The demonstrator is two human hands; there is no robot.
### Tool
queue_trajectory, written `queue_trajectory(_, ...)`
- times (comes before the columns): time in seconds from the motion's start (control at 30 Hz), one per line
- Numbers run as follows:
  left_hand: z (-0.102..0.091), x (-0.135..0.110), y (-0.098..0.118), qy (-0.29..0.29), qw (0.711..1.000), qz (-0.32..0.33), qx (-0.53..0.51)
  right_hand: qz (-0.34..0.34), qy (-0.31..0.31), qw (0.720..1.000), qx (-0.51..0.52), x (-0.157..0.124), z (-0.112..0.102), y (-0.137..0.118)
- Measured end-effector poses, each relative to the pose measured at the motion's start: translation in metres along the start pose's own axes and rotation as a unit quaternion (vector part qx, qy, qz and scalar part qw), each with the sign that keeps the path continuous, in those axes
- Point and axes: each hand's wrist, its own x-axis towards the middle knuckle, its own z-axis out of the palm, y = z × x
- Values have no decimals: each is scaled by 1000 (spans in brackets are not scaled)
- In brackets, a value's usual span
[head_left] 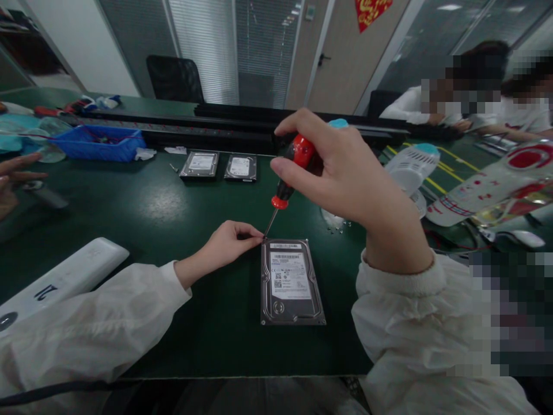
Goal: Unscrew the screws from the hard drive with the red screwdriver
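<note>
A hard drive [291, 282] lies flat on the dark green table [173, 213], label up, in front of me. My right hand [341, 173] is closed round the red and black handle of a screwdriver [290, 174], whose thin tip points down at the drive's far left corner. My left hand [228, 242] rests on the table beside that corner, fingertips pinched together right at the screwdriver tip; whatever they pinch is too small to make out.
Two more hard drives [200, 165] [241, 168] lie farther back. A blue bin [101, 143] stands far left, a white box [60, 279] near left, small loose screws [337, 227] and white fan parts [410, 170] to the right. Other people sit far right; another person's hand [15, 181] shows at the left edge.
</note>
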Motion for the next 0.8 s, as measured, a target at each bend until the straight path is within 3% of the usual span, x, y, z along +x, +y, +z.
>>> queue_trajectory(0.23, 0, 0, -2, 0, 1000, 4, -1, -14, -16, 1000, -8, 0, -2, -1)
queue_trajectory(0.8, 1, 2, -4, 3, 1000, 11, -1, 11, 18, 999, -24, 0, 2, 2)
